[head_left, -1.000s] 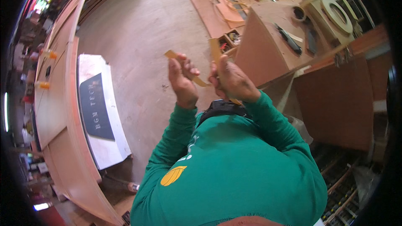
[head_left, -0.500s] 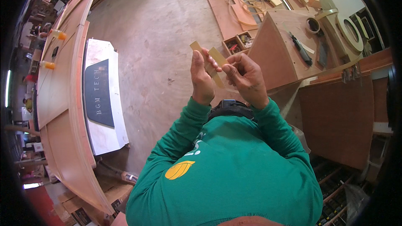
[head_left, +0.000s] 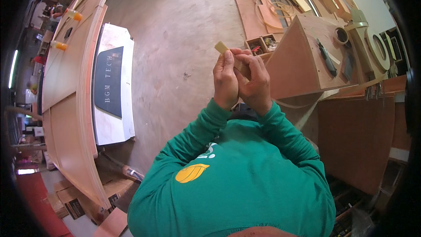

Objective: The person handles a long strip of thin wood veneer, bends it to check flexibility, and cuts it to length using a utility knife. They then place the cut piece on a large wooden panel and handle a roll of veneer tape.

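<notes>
In front of my chest my hands are together, both closed on thin, flat tan strips. My left hand (head_left: 225, 81) has its thumb up, pressed on a tan strip (head_left: 221, 47) whose short end pokes out past the thumb tip. My right hand (head_left: 258, 81) touches the left one, its fingers bent over toward the left fingertips. Between the two palms part of a tan piece (head_left: 242, 66) shows; whether it belongs to the same strip or to a second one is hidden by the fingers.
A wooden box-like bench (head_left: 302, 57) at right carries a utility knife (head_left: 326, 57), a tape roll (head_left: 340, 35) and a large tan roll (head_left: 378, 49). Beyond lie a coiled band (head_left: 278, 8) and a divided tray (head_left: 262, 44). At left stand a long wooden panel (head_left: 66, 79) and a white sign board (head_left: 127, 87).
My hands have come together; the two tan strips, held apart before, are now mostly covered by my fingers. The view has shifted, so the bench and boards sit differently in it.
</notes>
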Motion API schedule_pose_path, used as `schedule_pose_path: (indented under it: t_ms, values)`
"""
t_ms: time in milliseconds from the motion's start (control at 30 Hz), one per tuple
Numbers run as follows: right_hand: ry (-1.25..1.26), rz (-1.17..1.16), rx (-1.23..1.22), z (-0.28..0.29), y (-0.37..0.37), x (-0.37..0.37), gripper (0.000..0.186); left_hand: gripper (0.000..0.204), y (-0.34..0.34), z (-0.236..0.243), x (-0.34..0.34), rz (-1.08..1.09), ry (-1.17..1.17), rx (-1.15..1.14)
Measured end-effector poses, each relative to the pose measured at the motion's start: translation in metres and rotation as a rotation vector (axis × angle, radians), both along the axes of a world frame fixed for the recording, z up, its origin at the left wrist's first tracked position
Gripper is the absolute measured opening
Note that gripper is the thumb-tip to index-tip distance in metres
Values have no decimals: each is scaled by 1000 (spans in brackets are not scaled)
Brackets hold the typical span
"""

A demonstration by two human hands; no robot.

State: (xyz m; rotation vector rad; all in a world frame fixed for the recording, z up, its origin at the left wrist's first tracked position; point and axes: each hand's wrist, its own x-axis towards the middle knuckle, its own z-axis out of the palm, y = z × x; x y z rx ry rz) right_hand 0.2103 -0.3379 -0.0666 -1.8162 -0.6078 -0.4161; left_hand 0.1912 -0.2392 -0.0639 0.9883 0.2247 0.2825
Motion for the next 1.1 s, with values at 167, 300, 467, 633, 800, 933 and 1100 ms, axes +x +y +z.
schedule_pose_path:
  t_ms: [167, 300, 467, 633, 800, 933, 1100]
  values:
    - [-174, -129, -140, -15, -1, -4, 36, 45, 3, -10, -2, 21, 20, 4]
    - [46, -3, -128, -24, -7, -7, 35, 47, 8, -16, -4, 23, 72, 26]
    - [-98, 15, -225, -34, -9, -1, 32, 46, 19, -26, -1, 2, 75, 244]
    - [-25, 150, -155, -24, -16, 9, 29, 56, 44, -5, -1, -72, -41, 272]
    - [54, 218, -129, -14, -20, 11, 29, 64, 50, -6, -1, -13, -130, 307]
    - [21, 213, -137, -10, -19, 10, 30, 62, 51, -15, -1, 15, -159, 283]
    - [35, 201, -124, -6, -17, 7, 29, 58, 51, -12, -3, 12, -135, 209]
